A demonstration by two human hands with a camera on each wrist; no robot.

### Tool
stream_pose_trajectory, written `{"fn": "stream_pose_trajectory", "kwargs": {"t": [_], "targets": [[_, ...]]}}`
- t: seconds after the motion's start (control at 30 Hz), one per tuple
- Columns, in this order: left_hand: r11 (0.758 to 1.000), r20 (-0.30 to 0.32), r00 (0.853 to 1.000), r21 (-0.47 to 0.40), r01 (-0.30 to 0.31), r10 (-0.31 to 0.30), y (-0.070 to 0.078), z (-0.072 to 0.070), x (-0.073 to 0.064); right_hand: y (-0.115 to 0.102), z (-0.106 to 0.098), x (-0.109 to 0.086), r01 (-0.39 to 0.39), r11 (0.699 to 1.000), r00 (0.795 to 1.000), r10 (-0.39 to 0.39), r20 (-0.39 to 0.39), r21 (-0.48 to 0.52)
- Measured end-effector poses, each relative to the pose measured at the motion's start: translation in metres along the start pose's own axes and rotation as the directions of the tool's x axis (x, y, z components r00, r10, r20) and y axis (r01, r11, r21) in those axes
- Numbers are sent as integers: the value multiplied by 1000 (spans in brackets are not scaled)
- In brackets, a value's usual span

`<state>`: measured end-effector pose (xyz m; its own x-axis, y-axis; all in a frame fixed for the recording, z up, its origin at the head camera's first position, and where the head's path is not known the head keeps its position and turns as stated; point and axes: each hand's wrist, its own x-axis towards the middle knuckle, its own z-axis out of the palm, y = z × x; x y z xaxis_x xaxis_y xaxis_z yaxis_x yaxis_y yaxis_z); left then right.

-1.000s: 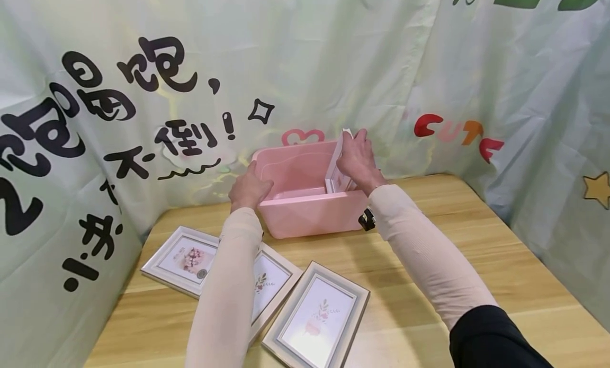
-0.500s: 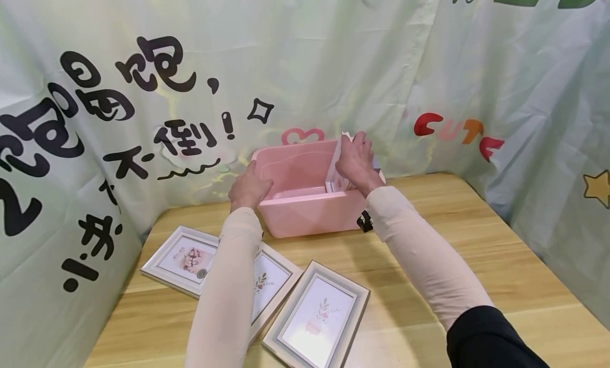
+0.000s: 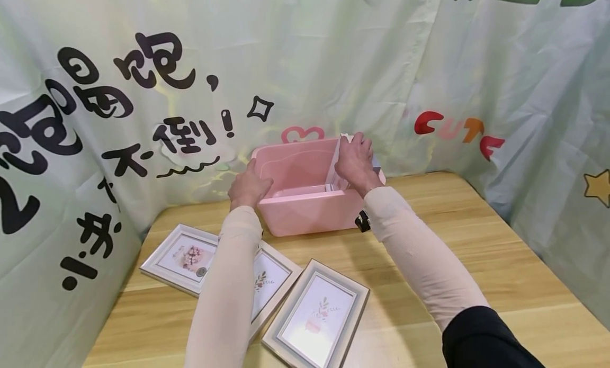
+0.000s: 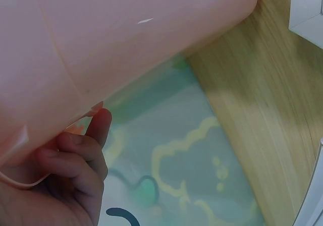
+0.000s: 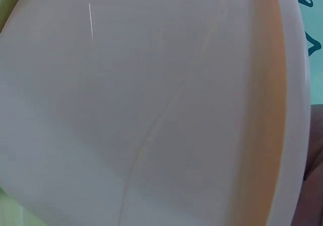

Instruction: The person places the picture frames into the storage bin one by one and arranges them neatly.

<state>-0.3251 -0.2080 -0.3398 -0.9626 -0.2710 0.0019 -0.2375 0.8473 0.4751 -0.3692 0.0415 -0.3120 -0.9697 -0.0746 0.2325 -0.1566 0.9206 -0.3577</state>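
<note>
A person's right hand (image 3: 355, 161) bends its fingers over the top edge of a white picture frame (image 3: 335, 181), holding it. The frame stands on edge, slightly tilted, inside a pink tub (image 3: 312, 214), towards the tub's right end. The left hand (image 3: 249, 187) grips the tub's left rim; the left wrist view shows those fingers curled against the outside of the wall. The right wrist view is mostly taken up by the tub's smooth outer side, so how tightly the right fingers pinch cannot be told.

The tub sits close to the far edge of the wooden tabletop (image 3: 443, 214), around its middle. Three more frames lie face up: a left frame (image 3: 183, 257) with pink flowers, by the tabletop's left edge; a middle frame (image 3: 271, 288) with a leafy sprig, partly hidden by the left sleeve (image 3: 226, 294); and a near frame (image 3: 316, 315) with a potted plant, towards the near edge. Beyond hangs a pale green curtain (image 3: 343, 55) with bold black lettering.

The step in hand appears to be standing this frame in the tub while the left hand steadies it. The next move would seem to call for settling its lower edge, then loosening the right fingers without letting it topple
</note>
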Motion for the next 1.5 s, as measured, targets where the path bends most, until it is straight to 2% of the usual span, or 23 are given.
{"fn": "stream_pose_trajectory", "kwargs": {"t": [0.6, 0.97, 1.3, 1.5], "targets": [[1000, -4, 1000, 4, 4, -4, 1, -1, 0, 0, 0, 0, 19, 998, 1000, -19, -4, -55], [1000, -6, 1000, -13, 1, -1, 1, -1, -1, 1, 3, -2, 38, 989, 999, -40, -11, -144], [1000, -6, 1000, -1, 3, -3, -2, -1, -1, -1, 1, -5, 35, 992, 999, -33, 19, -120], [1000, -10, 1000, 10, 3, -3, -1, -1, -1, 4, 2, -9, 82, 991, 997, -81, 11, -106]]}}
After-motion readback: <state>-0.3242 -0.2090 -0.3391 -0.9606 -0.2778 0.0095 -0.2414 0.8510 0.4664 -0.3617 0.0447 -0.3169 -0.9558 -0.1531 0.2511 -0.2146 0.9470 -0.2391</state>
